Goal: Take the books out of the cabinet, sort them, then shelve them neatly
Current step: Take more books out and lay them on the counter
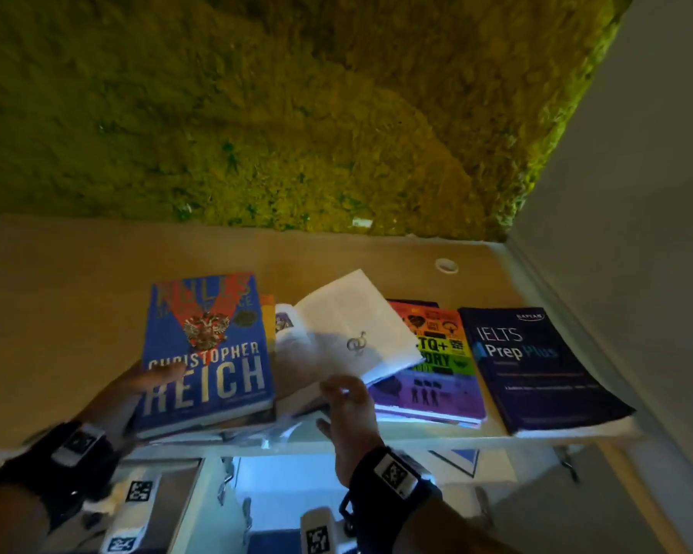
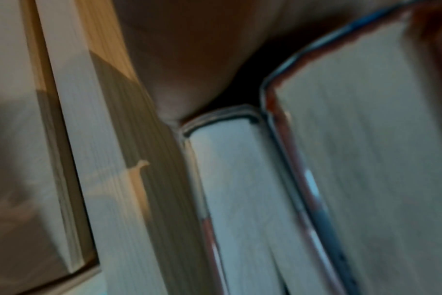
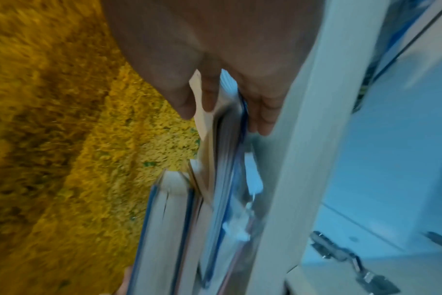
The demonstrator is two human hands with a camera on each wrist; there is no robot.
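Gripping the blue Reich hardback (image 1: 209, 353) atop its stack, my left hand (image 1: 137, 389) has its thumb curled over the cover. Beside it, my right hand (image 1: 345, 409) pinches the open white-paged book (image 1: 353, 333), which overlaps the rainbow book (image 1: 437, 365). Farthest right on the tabletop (image 1: 57, 313) lies the IELTS book (image 1: 537, 369).

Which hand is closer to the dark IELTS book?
Right. The right hand holds the open book beside the rainbow book; the IELTS book lies farther right. The left hand grips the blue Reich book, far left.
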